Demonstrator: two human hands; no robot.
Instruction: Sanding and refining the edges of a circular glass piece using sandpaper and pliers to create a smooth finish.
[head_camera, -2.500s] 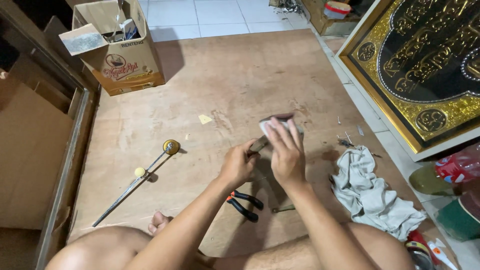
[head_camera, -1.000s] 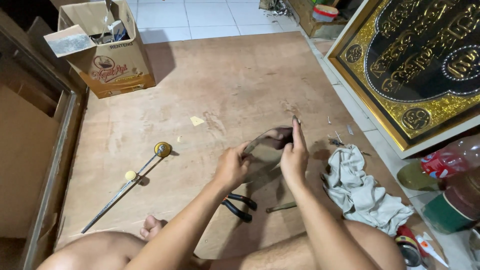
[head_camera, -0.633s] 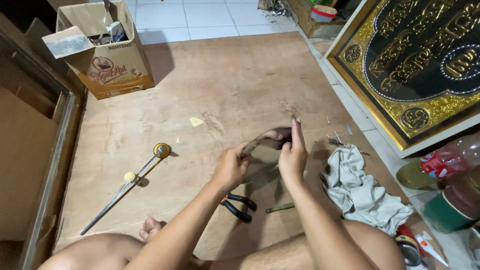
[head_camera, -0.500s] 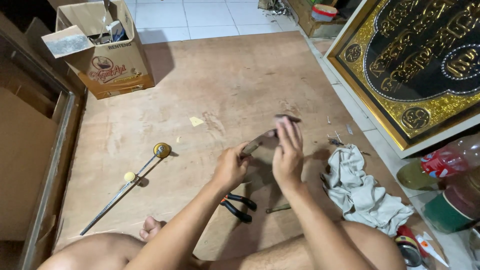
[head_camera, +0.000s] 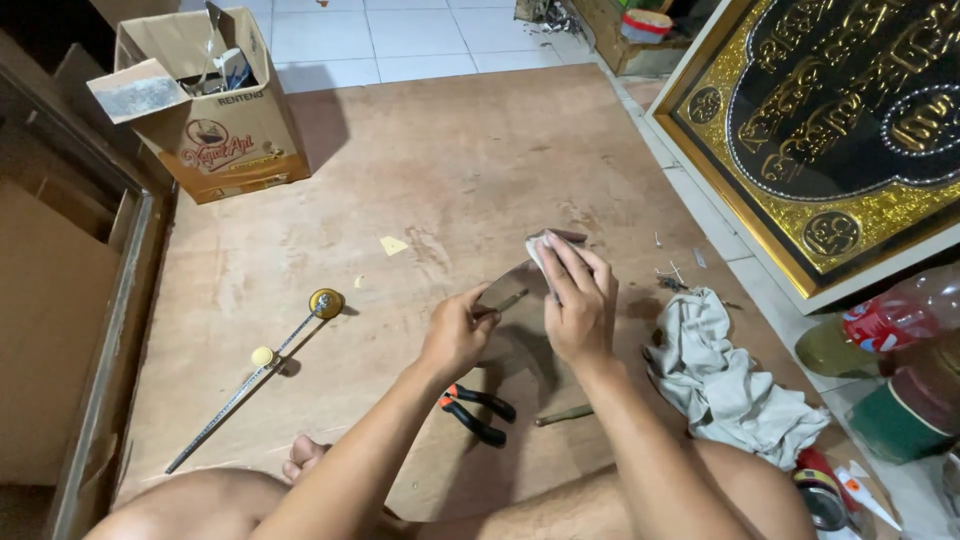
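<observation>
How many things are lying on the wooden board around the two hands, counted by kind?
Cardboard box: 1
Metal ruler: 1
Pliers with red and black handles: 1
Grey cloth: 1
Thin rod beside the pliers: 1
Total: 5
Not counted: the curved metal strip held by the left hand and right hand.

Right hand (head_camera: 578, 305) is sliding its pale wiping pad (head_camera: 540, 247) back along the thin curved metal strip (head_camera: 512, 283), fingers flattening down again versus 1 second ago.
</observation>
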